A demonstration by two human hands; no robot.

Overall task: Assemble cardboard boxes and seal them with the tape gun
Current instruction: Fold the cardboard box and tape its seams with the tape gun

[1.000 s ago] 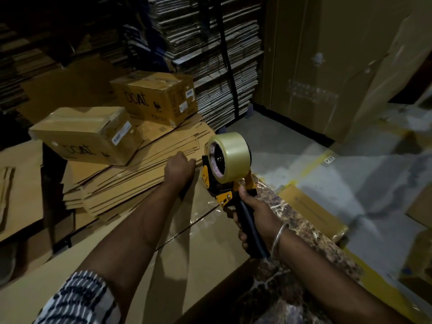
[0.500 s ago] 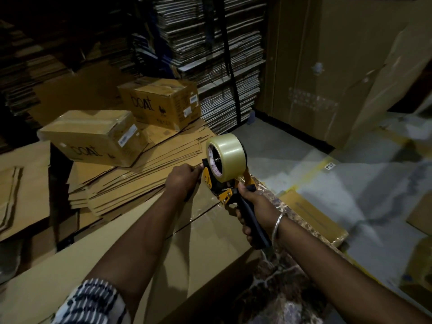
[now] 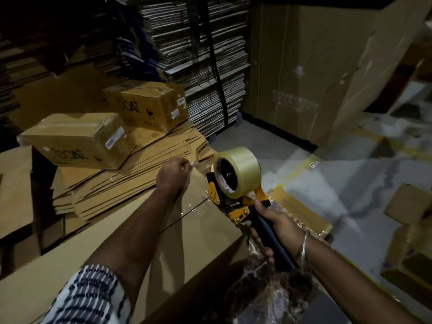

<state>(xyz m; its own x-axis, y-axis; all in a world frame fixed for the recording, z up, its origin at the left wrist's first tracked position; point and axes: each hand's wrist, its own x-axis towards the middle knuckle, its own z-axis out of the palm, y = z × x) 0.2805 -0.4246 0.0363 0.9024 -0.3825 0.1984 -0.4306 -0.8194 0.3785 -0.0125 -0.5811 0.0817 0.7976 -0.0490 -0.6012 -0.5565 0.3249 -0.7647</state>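
Observation:
A large brown cardboard box (image 3: 201, 232) lies in front of me, its top flaps meeting in a seam covered by clear tape. My right hand (image 3: 278, 228) grips the black handle of a yellow tape gun (image 3: 236, 202) carrying a roll of clear tape (image 3: 240, 171), held at the box's far right corner. My left hand (image 3: 173, 175) hovers over the far edge of the box, fingertips pinching what looks like the loose end of the tape.
Two sealed printed boxes (image 3: 77, 139) (image 3: 149, 105) sit on a pile of flattened cartons (image 3: 121, 183) at left. Tall strapped stacks of flat cardboard (image 3: 198, 66) rise behind. Big cartons (image 3: 304, 73) stand at right beside grey floor (image 3: 350, 183) with yellow lines.
My left hand has lifted from the box's far edge and now pinches at the tape end. The tape gun has shifted slightly right and nearer.

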